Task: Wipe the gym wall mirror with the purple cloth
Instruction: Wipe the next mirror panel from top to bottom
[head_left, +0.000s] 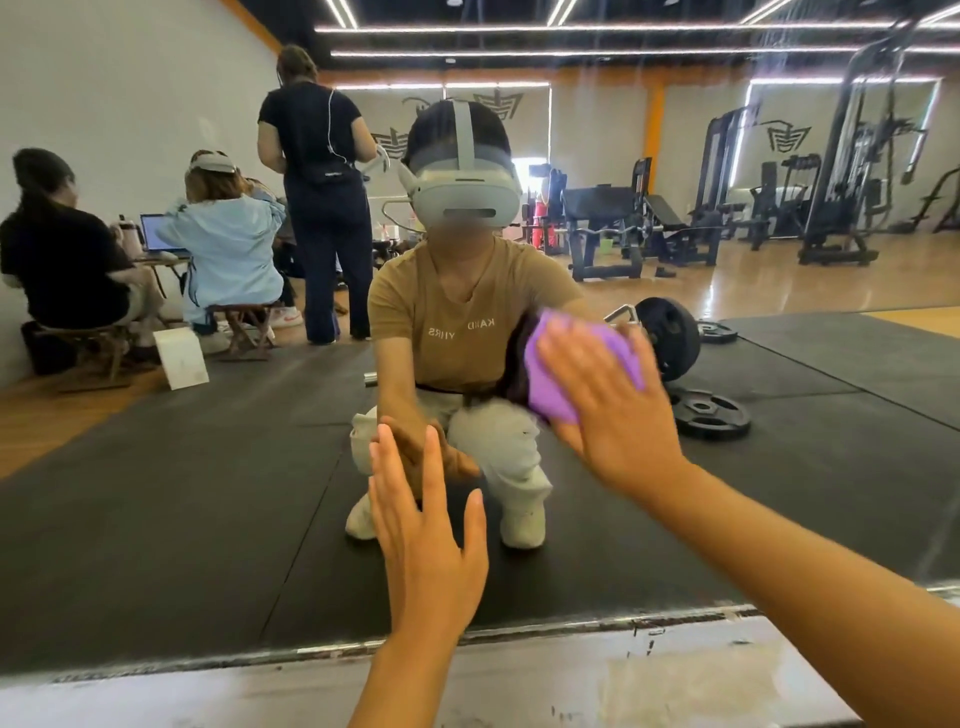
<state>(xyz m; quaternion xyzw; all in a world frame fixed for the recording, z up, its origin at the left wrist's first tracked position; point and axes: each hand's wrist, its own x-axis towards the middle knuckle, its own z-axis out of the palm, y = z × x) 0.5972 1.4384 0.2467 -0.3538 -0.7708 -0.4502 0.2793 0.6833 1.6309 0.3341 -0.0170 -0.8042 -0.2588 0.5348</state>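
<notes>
Wall mirror, low section: right hand, fingers flat and spread, presses purple cloth to the glass for wiping; left hand, flat, empty, rests on glass at its left, likely bracing.

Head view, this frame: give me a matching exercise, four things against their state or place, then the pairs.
Things:
1. left hand
2. right hand
3. crumpled purple cloth
4. black round weight plate

States:
A. reflected, lying flat on the dark mat
B. fingers straight, palm on the mirror, holding nothing
C. pressed against the glass under a palm
D. pressing the cloth

Pairs: 1-B, 2-D, 3-C, 4-A
</notes>
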